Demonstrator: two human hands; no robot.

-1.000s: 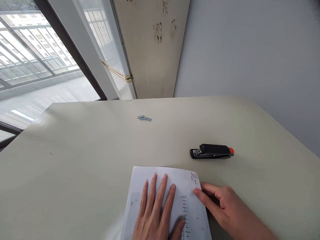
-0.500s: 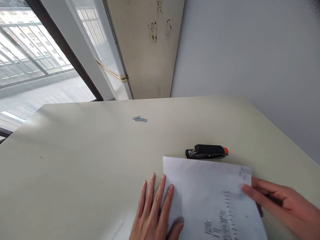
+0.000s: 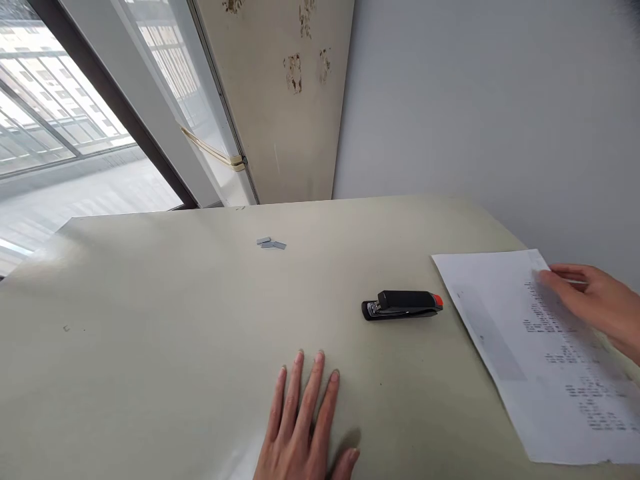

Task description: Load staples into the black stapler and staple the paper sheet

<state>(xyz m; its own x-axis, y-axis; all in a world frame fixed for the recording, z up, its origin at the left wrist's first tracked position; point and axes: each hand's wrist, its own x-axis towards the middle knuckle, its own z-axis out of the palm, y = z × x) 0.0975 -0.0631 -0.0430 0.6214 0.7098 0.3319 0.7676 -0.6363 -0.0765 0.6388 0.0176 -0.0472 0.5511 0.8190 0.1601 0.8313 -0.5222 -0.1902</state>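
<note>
A sheaf of printed paper (image 3: 505,333) is at the right side of the table, tilted, with lines of small dark print. My right hand (image 3: 595,297) pinches its far right edge between thumb and fingers. My left hand (image 3: 305,420) lies flat on the bare tabletop at the lower middle, fingers spread, holding nothing. Between the hands and farther back rests a black stapler (image 3: 404,305) with a red tip at its right end; neither hand touches it.
Several small grey staple strips (image 3: 271,243) lie near the far edge of the pale table (image 3: 165,333). A grey wall (image 3: 450,100) rises behind on the right. At the far left is a window (image 3: 55,100) with railings outside.
My right hand has carried the paper right and away from me, out from beside my left hand and past the stapler. My left hand stays flat. The view has shifted slightly.
</note>
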